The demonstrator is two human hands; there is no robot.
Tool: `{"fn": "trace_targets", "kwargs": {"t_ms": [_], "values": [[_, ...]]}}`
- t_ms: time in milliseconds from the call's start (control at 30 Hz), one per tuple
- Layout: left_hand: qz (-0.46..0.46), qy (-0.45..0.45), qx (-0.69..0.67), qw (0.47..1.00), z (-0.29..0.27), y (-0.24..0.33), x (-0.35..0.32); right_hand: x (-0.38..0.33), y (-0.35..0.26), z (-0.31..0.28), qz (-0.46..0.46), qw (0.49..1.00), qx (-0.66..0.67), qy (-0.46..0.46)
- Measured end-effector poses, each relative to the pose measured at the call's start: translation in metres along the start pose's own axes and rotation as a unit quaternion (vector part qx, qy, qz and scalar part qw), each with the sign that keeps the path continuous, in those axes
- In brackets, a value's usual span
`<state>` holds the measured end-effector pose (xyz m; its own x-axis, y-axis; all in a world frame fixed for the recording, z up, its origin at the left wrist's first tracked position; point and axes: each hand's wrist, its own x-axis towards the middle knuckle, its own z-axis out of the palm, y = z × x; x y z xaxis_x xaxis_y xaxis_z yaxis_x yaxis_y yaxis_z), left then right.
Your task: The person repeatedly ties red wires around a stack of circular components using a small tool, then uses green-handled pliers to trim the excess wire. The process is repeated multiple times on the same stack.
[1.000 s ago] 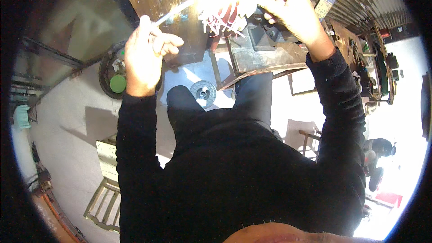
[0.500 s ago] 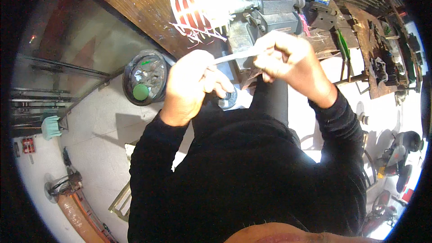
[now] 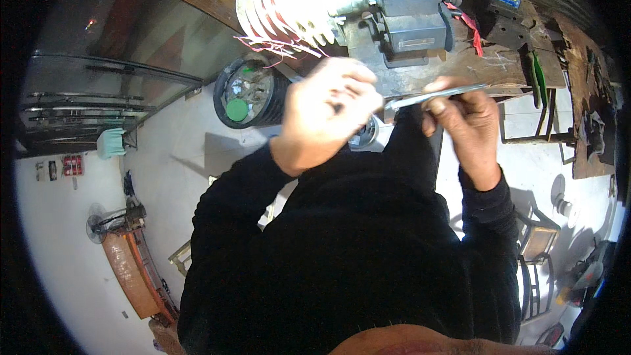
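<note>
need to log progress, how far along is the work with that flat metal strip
Done: nothing finished can be told from this view. In hand: the right hand pinches a flat metal strip, and the left hand is closed near its other end, close to the body. Left: the strip is not at the grey bench machine on the wooden workbench.

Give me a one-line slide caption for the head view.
Right hand holds a thin metal strip toward the closed left hand before a cluttered workbench.

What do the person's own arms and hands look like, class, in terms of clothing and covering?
Both arms wear long black sleeves ending in snug cuffs at the wrists. The left hand and right hand are bare: no gloves, and no rings or watch that can be made out.
</note>
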<state>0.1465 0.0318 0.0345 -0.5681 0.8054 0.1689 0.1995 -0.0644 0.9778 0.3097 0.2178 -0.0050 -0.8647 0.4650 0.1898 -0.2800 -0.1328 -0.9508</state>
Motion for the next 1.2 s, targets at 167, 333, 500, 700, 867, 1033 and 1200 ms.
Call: {"fn": "trace_targets", "kwargs": {"t_ms": [167,333,500,700,867,1033,1200], "values": [[0.393,0.252,0.344,0.815,-0.074,0.022,0.031,0.010,-0.003,-0.067,0.053,0.977,-0.140,0.153],[0.239,0.227,0.308,0.893,-0.114,0.007,0.068,0.022,-0.003,-0.134,0.055,0.953,-0.255,0.154],[0.139,0.199,0.125,0.962,-0.096,-0.011,0.085,0.034,-0.006,-0.163,0.060,0.934,-0.340,0.086],[0.132,0.261,0.083,0.953,-0.087,-0.015,0.088,0.070,0.004,-0.166,0.041,0.927,-0.372,0.009],[0.147,0.269,0.069,0.949,-0.090,-0.019,0.092,0.113,0.033,-0.162,0.036,0.853,-0.521,-0.009],[0.149,0.278,0.049,0.948,-0.092,-0.022,0.094,0.133,0.056,-0.154,0.012,0.796,-0.606,0.006],[0.147,0.288,0.046,0.945,-0.087,-0.021,0.093,0.126,0.060,-0.146,-0.027,0.758,-0.650,0.042]]}}
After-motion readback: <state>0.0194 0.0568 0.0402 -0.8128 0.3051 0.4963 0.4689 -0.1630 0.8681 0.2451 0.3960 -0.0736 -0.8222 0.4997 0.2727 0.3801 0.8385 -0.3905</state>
